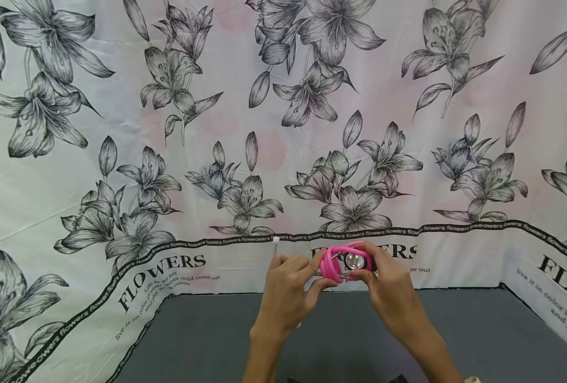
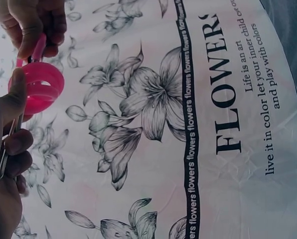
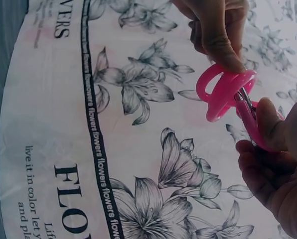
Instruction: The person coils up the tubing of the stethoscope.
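A stethoscope with pink tubing [image 1: 330,266] is held up in front of me, its tubing wound into a small coil. My left hand [image 1: 287,284] grips the coil's left side, with the metal ear tubes [image 2: 1,167] running through its fingers. One white ear tip [image 1: 276,241] pokes up above that hand. On the other side, my right hand [image 1: 392,284] pinches the tubing between thumb and fingers, beside the round silver chest piece [image 1: 355,259]. Part of the metal tubes is hidden by the left hand and the coil.
Below the hands lies a dark grey surface [image 1: 207,330]. Behind it hangs a white sheet [image 1: 245,117] printed with black lilies and the word FLOWERS, which also runs down both sides. A small pale object [image 1: 472,380] shows at the bottom edge, right of the right forearm.
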Available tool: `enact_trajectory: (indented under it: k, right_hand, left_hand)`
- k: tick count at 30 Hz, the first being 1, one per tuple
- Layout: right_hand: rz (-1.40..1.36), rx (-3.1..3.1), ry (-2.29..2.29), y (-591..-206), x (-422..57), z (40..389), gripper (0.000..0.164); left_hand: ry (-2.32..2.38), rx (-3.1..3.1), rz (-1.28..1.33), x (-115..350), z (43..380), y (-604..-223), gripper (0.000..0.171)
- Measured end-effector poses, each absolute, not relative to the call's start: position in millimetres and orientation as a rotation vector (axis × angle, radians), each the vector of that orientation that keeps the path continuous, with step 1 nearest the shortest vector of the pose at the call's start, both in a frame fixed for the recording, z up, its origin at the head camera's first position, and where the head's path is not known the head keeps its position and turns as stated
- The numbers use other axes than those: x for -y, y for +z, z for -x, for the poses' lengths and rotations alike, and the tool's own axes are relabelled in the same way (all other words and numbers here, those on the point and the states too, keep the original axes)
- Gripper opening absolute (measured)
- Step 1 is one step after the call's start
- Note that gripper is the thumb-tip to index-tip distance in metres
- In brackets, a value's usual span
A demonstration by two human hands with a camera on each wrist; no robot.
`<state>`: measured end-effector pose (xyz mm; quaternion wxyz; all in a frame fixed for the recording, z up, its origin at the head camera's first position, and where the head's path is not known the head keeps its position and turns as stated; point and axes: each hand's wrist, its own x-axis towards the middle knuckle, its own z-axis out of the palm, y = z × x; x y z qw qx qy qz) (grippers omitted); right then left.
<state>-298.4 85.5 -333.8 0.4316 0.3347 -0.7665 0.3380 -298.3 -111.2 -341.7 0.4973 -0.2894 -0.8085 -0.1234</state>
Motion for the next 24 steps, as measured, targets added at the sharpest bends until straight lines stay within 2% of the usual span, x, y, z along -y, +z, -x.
enact_trajectory:
  k: [12, 17, 24]
  right_hand:
    - [-0.597, 1.81, 0.549, -330, -86, 291, 0.029]
    - [-0.619, 1.801, 0.805, -331, -83, 292, 0.014]
    - [-0.614, 1.851, 1.122, -330, -88, 292, 0.012]
  left_hand:
    - [-0.299, 1.909, 0.774, 103, 297, -341, 0.053]
    - [-0.286, 1.929, 0.757, 101, 298, -342, 0.054]
    - [-0.289, 1.944, 0.743, 96, 297, -342, 0.054]
